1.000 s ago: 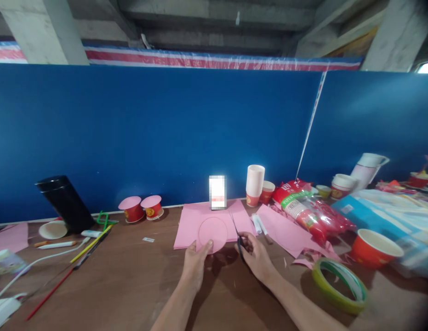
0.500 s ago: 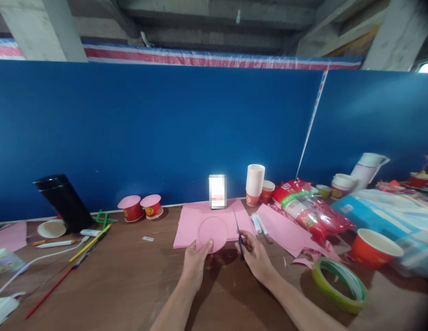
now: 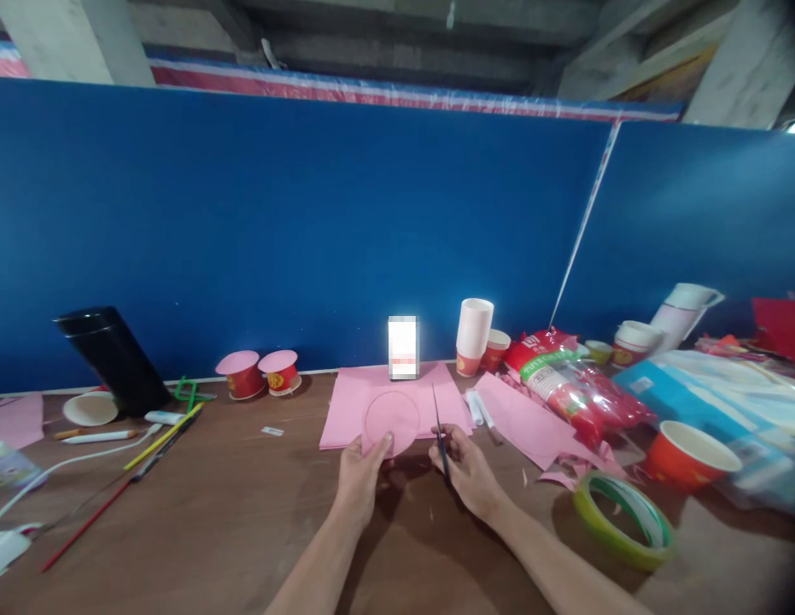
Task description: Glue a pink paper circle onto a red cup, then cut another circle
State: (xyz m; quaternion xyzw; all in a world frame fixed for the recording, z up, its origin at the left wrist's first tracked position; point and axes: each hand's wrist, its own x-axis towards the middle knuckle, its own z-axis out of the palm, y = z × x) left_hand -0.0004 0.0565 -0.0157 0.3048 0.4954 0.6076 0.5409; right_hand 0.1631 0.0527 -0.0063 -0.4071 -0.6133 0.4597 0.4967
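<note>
My left hand (image 3: 362,477) pinches the lower left edge of a piece of pink paper (image 3: 392,420), thumb on top. A circle is drawn on this piece, and its right side has a rounded edge. In my right hand (image 3: 469,470) is a pair of black-handled scissors (image 3: 442,453), with the blades pointing away from me. The scissors are to the right of the paper and apart from it. Behind both hands lies a stack of pink paper sheets (image 3: 346,406) on the brown table (image 3: 243,530).
On the left are a black thermos (image 3: 115,359), two red cups with pink discs (image 3: 241,376), pens and brushes. A stack of white paper cups (image 3: 475,333), a red plastic bag (image 3: 564,376), pink scraps (image 3: 518,418), a tape roll (image 3: 586,521) and an orange-red cup (image 3: 688,461) are rightward.
The whole view has shifted slightly, so the table appears higher. My right hand and the scissors have turned a little. My left hand keeps its hold on the paper.
</note>
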